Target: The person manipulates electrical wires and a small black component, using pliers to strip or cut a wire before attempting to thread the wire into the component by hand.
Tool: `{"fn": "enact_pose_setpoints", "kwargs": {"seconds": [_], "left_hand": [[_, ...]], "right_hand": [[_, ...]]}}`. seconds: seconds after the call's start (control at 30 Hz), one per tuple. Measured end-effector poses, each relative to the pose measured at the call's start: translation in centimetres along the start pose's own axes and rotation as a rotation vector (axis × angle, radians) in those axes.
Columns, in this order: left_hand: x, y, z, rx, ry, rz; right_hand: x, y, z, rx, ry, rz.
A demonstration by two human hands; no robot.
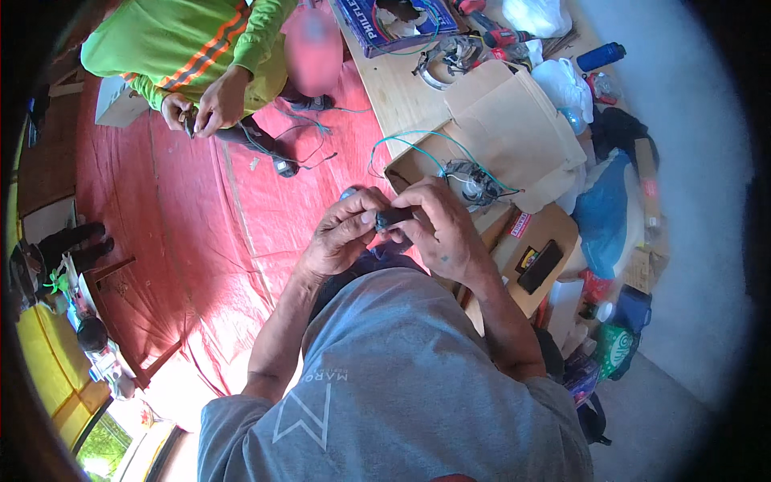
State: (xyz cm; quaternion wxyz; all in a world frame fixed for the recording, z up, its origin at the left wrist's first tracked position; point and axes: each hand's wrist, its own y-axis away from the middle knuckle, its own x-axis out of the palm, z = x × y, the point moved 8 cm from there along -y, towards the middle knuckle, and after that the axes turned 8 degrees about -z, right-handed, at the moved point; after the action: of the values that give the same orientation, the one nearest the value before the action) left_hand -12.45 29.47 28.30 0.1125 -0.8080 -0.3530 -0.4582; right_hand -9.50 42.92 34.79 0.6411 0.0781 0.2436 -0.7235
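In front of my chest, both hands meet over a short, dark, roughly cylindrical piece (394, 217); its exact kind is too small to make out. My left hand (339, 239) is closed, thumb and fingertips pinching its left end. The fingers of my right hand (440, 223) curl round the right end. Just beyond my right hand, a round part with metal and dark windings (472, 183) rests in an open cardboard box (514, 128). Thin green wires (438, 132) loop out from it over the box's edge.
A person in a lime shirt (193, 48) stands across from me, holding a small part with wires. On the wooden table (384, 92) lie a red drill (506, 37), a phone (540, 267), plastic bags (562, 84) and a blue box (373, 28). Red sheeting (185, 233) covers the floor.
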Motion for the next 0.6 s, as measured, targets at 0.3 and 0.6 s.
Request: {"fn": "enact_pose_setpoints", "kwargs": {"seconds": [0.3,0.6], "left_hand": [[0.8,-0.7,-1.0,0.119,-0.299,-0.015],[1.3,-0.5,0.4,0.076,-0.178,-0.095]], "right_hand": [[-0.4,0.4,0.9,-0.145,0.190,-0.196],[-0.8,0.5,-1.8,0.138,0.103,-0.206]]}}
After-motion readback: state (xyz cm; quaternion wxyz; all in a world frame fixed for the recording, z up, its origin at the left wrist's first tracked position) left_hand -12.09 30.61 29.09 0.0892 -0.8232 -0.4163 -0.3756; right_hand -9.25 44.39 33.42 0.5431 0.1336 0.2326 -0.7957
